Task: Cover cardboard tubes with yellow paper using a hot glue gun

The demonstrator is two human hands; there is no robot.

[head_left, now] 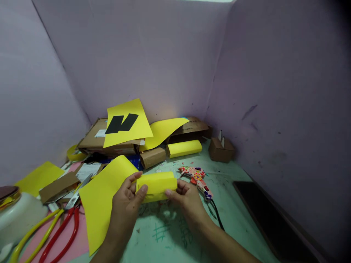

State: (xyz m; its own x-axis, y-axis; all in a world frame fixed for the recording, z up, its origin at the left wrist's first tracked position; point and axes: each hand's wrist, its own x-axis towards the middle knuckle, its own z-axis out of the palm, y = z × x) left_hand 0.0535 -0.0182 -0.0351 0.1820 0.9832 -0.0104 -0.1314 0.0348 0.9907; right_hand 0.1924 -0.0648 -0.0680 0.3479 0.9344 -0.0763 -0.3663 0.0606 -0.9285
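Between both hands is a small yellow paper-covered roll (157,182), raised a little above the green tabletop. My left hand (127,201) grips its left end, thumb on the front and fingers behind. At the right end, my right hand (185,197) pinches the roll with its thumb on the lower front edge. A glue gun (196,178) with a colourful speckled cover lies just beyond my right hand, its black cord trailing toward me. Beside my left hand rests a large yellow paper sheet (101,201), curled at its far end.
Behind stand another yellow roll (185,148), a brown cardboard tube (153,157) and a small cardboard box (221,149). Yellow-handled scissors (41,230) and red-handled scissors (64,230) lie at left. A dark flat panel (268,219) runs along the right wall.
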